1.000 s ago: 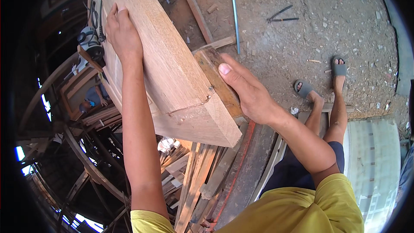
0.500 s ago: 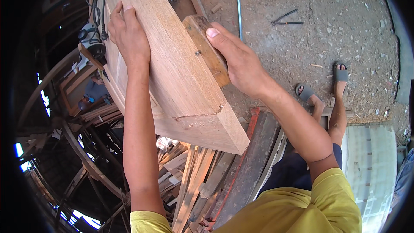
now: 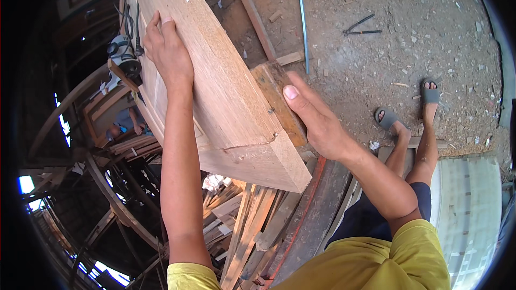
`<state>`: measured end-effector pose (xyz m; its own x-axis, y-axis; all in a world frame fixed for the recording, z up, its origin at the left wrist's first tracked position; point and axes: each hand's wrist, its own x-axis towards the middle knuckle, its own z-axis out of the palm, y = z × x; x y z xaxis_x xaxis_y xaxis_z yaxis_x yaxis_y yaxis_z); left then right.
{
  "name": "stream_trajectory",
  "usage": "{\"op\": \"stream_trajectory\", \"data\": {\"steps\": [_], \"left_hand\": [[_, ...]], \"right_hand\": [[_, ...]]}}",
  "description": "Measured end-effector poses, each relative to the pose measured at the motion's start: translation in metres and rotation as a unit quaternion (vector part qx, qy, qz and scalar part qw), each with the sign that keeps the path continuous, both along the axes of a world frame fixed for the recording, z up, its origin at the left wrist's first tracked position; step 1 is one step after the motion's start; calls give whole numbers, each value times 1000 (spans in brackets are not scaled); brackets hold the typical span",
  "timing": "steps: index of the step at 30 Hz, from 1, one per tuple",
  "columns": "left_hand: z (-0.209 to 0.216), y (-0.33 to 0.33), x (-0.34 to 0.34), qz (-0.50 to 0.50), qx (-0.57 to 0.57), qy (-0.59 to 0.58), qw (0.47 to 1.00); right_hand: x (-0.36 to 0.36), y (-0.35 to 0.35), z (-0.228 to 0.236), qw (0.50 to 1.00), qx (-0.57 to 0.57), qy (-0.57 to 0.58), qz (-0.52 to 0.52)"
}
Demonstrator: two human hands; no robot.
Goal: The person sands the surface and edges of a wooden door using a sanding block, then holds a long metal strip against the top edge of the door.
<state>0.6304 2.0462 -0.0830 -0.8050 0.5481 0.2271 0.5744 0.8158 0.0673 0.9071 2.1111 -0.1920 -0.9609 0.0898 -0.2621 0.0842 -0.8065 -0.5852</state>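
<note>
left hand [image 3: 171,56]: grip apart, laid over wooden panel [image 3: 215,91]
right hand [image 3: 320,123]: grip clamped around wooden block [image 3: 276,84]
wooden block: along wooden panel's right edge
risk: small protrusion [image 3: 272,110] could snag wooden block

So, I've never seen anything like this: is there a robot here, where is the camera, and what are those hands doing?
No robot, just a person's two bare hands. The camera is worn on the head, looking down; its wide fisheye lens bends straight edges. The left hand rests on a large wooden piece. The right hand grips a wooden block along that piece's edge, thumb on top. Left of the left hand is a grey power tool with a black cord. A tool with two dark handles lies on the ground.
</note>
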Motion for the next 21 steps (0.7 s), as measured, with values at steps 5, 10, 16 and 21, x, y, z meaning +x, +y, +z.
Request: {"op": "stream_trajectory", "data": {"steps": [5,10,16,21], "left_hand": [[1,-2,0,-2,4,-6,1000],[0,5,4,26,-12,1,1000],[0,3,3,7,2,-8,1000],[1,-1,1,2,3,-13,1000]], "right_hand": [[-29,4,3,998,41,7,-53],[-87,27,3,994,13,47,-100],[-89,31,2,991,73,46,-102],[7,22,18,996,84,-1,-7]]}}
